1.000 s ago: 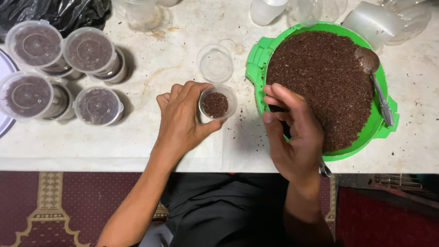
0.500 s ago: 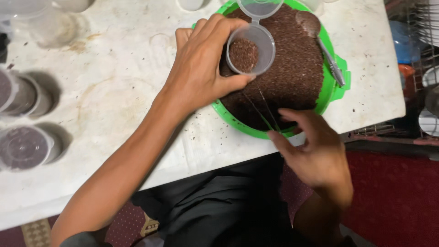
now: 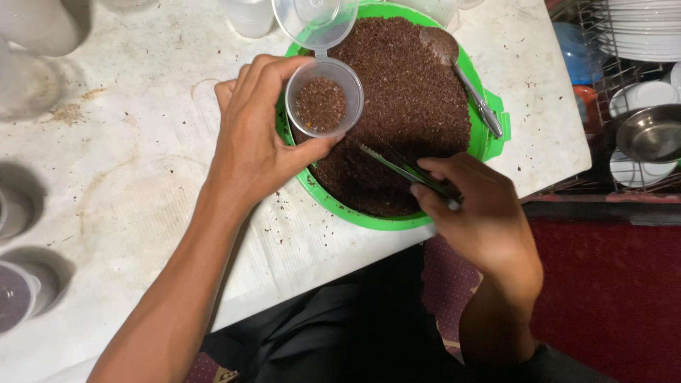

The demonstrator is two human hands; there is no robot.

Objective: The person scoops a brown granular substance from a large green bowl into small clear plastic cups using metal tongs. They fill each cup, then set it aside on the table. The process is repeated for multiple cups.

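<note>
left hand point(image 3: 259, 145) wrapped round a small clear cup point(image 3: 324, 106), upper middle of the frame, held over the left edge of the green tray point(image 3: 355, 213). cup partly filled with dark brown grains, hinged lid point(image 3: 316, 21) flipped up behind it. right hand point(image 3: 479, 213) right of centre, fingers pinched shut on metal tweezers point(image 3: 397, 164), tips down in the brown grain heap point(image 3: 404, 106). spoon point(image 3: 464, 78) lying on the heap, upper right. all sitting on a grubby white surface point(image 3: 128, 177). dish rack point(image 3: 631, 85) far right.

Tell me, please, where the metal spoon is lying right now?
In the head view the metal spoon lies at the upper right of the green bowl, its scoop on the brown granules and its handle over the right rim, untouched by either hand.
</note>
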